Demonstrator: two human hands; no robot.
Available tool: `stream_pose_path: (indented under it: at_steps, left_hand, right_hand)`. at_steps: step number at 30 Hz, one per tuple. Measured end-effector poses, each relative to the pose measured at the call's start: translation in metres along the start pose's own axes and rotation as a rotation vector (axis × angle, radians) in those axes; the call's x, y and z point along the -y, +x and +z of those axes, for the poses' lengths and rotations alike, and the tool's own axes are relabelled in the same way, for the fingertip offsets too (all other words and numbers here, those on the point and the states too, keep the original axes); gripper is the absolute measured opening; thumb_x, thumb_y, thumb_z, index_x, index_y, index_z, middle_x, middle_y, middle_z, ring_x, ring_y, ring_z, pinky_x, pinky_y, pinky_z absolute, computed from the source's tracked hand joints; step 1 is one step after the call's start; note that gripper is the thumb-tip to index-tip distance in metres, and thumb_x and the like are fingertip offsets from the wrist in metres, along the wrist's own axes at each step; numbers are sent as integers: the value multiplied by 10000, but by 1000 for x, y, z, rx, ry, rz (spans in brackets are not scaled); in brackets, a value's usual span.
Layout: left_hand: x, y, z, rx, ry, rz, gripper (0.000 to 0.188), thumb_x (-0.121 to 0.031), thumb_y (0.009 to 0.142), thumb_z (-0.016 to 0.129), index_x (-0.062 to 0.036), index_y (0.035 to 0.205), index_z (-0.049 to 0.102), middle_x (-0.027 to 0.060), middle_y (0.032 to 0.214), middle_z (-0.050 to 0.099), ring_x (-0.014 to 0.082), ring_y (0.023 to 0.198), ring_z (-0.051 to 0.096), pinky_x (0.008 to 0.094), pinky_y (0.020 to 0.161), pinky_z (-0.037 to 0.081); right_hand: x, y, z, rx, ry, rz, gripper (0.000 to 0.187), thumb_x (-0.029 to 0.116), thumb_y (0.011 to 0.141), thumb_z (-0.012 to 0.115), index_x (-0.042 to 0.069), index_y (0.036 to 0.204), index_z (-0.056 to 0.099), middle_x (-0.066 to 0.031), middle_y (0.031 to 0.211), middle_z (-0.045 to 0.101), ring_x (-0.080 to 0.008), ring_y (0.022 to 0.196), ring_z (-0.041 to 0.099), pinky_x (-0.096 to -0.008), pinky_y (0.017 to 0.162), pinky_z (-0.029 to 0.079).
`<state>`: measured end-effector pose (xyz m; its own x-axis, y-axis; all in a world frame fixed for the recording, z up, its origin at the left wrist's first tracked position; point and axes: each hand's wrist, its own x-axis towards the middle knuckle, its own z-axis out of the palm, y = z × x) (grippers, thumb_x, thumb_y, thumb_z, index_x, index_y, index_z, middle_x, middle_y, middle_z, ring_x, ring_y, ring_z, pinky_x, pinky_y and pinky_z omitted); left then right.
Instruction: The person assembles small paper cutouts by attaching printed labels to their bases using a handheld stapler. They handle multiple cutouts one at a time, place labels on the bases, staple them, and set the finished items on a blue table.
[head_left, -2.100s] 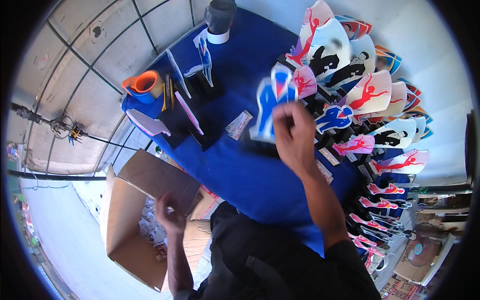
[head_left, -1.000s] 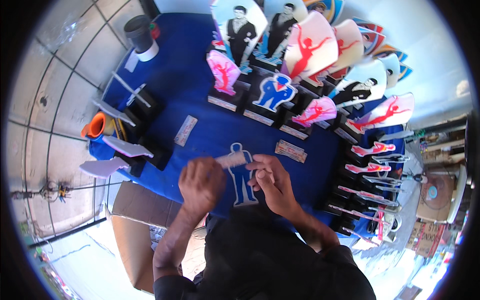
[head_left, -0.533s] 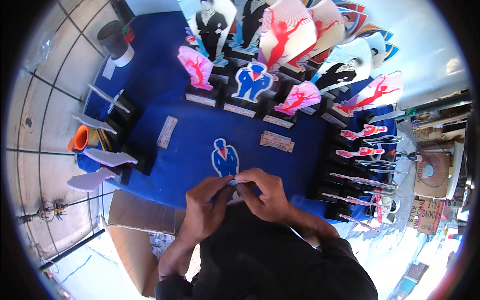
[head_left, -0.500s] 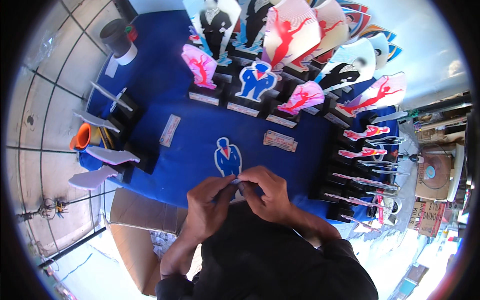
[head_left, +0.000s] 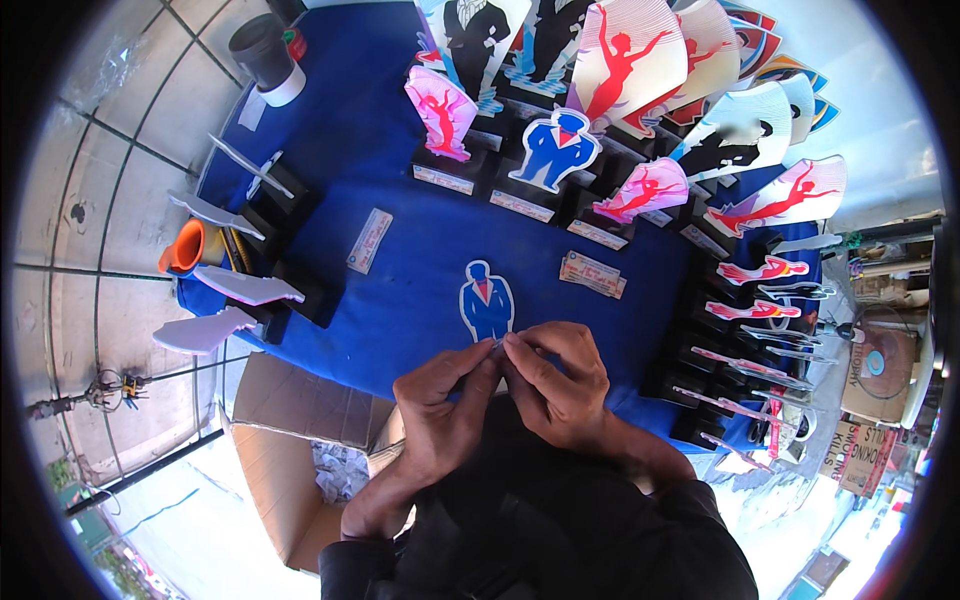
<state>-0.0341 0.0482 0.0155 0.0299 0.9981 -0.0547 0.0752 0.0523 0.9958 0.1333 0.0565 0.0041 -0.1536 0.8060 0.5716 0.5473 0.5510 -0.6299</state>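
Observation:
My left hand and my right hand meet at the table's near edge, fingertips pinched together. Between them is a small pale strip, mostly hidden by the fingers. Just beyond the fingertips lies a flat cutout of a blue-suited figure with a white border, its lower end behind my hands. A loose printed label strip rests to the left on the blue cloth, and a small stack of similar labels lies to the right.
Trophies on black bases, including a blue-figure trophy, crowd the far side. More trophies line the right, and several stand at the left near an orange cup. An open cardboard box holding paper scraps sits below the near-left edge.
The view has shifted, so the table and its objects appear farther right and slightly higher. Both hands stay pinched together around the small strip, with the cutout still in front of them.

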Motion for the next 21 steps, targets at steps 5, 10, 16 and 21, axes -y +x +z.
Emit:
stream_pose_path:
  at_steps: [5,10,16,21]
  left_hand:
    - [-3,-1,0,4,-4,6,208,55,946,684,47,1145,745,158,942,769,163,857,733,270,728,560]
    - [-6,-2,-2,17,23,19,212,58,949,683,48,1152,741,159,950,768,164,863,733,268,732,558]
    - [-6,-5,-3,16,-8,19,224,74,948,674,41,1159,742,159,958,769,165,867,735,265,733,558]
    - [-6,-6,-4,25,-28,11,231,76,949,669,40,1166,740,163,966,770,167,865,738,265,732,559]
  right_hand:
    - [1,-1,0,30,10,13,525,-135,722,791,36,1214,734,-85,1094,649,-249,948,635,-328,732,539]
    - [2,-1,-3,65,9,30,517,-134,733,779,38,1219,735,-87,1128,641,-251,974,631,-322,739,540]
    - [3,-1,-3,59,8,21,526,-138,717,779,36,1213,739,-86,1125,642,-249,972,630,-321,735,542]
    - [4,-1,-2,55,14,21,509,-143,712,782,32,1189,748,-85,1114,645,-245,960,631,-314,721,542]
